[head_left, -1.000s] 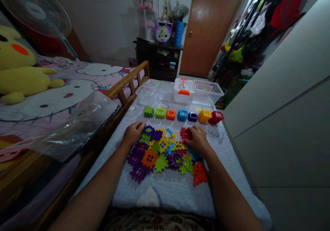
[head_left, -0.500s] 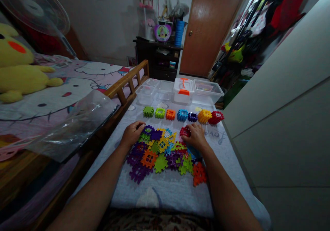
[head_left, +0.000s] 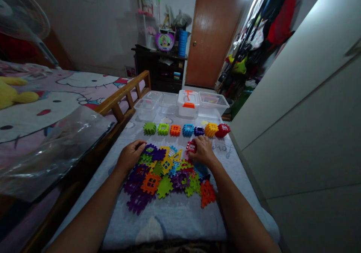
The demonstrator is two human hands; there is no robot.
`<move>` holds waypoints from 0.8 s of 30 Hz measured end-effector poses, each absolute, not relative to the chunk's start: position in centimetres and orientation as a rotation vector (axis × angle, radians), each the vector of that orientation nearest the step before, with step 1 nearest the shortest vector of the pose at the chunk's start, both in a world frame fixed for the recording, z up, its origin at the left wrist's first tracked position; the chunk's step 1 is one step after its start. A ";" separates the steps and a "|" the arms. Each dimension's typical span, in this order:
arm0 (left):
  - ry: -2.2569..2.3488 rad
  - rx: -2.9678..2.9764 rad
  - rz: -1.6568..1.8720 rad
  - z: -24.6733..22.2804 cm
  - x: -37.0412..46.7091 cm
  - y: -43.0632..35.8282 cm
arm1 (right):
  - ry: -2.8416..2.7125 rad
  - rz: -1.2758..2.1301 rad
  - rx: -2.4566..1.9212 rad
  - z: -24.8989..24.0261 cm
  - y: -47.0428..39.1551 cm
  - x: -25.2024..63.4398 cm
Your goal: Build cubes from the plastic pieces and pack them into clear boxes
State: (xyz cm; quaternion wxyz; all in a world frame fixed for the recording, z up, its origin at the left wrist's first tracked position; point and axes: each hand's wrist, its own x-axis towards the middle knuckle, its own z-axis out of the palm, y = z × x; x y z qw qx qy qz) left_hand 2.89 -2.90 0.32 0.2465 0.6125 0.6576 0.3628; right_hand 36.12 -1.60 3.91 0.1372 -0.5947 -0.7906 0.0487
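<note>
The right hand [head_left: 204, 150] was pinching a red piece [head_left: 191, 146] between the thumb and fingers, at the far right of the loose heap [head_left: 167, 165] and on the near side of the row of sorted blocks, closest to the dark blue block [head_left: 199, 131]. I couldn't tell whether it was one tile or a few pressed together, nor whether its lower edge met the cloth-covered worktop [head_left: 180, 219].

The left hand [head_left: 131, 155] lay at the heap's far left corner, fingers curled and thumb near the fingertips, right beside a purple tile [head_left: 150, 148]; whether it gripped anything I could not make out.

The red piece looked like moulded plastic, so I judged it light, stiff and hard to break, perhaps a little slick on its flat faces. The toothed rim seemed the surest place to take hold, with thumb and fingers on opposite edges, leaving the window free.

Its pale window grid was turned towards the person and somewhat leftward, away from the palm, and the piece seemed tipped up rather than lying flat. Being roughly square, it had no clear long axis that I could pick out.
</note>
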 end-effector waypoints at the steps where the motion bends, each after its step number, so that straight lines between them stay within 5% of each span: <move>1: 1.796 1.674 0.985 0.4 2.8 -2.9 | -2.254 0.122 -1.693 4.5 -1.4 36.8; 10: 1.830 1.658 0.985 0.8 3.1 -3.0 | -1.993 0.083 -1.765 10.9 4.9 50.7; 24: 1.849 1.662 0.968 0.7 2.8 -2.9 | -2.232 0.305 -1.880 8.5 9.3 54.1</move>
